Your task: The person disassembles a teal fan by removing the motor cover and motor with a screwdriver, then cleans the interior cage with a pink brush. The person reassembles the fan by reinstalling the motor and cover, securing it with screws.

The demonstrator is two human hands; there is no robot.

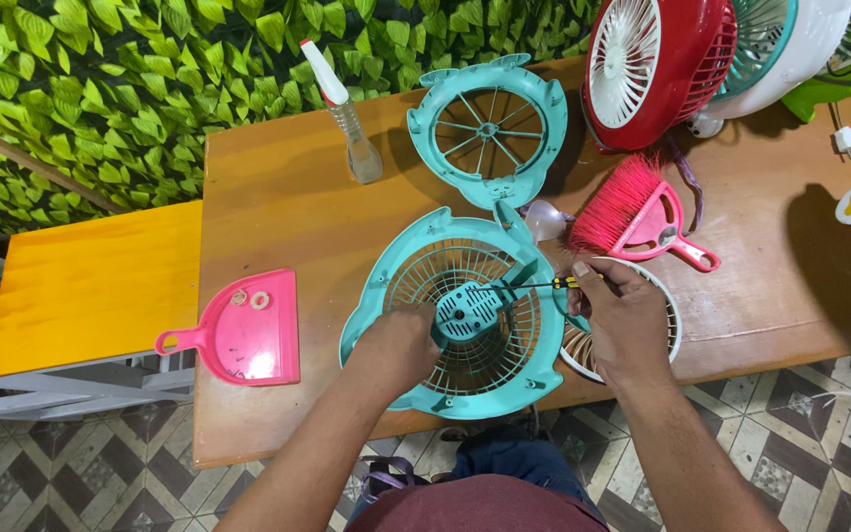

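Head view: left hand [401, 345] gripping teal fan grille [455, 315], right hand [622, 315] pinching screwdriver [544, 285] beside pink brush [637, 217].

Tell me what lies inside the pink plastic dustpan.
Inside the pink plastic dustpan lie two small pale rings near its back wall and some tiny dark specks, perhaps screws. Nothing covers its inside.

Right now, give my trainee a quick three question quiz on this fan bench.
1. True or false: the right hand holds a screwdriver.
2. What does the left hand rest on: A the dustpan, B the teal fan housing, C the spray bottle?
3. What colour is the brush beside the housing?
Key: 1 true; 2 B; 3 pink.
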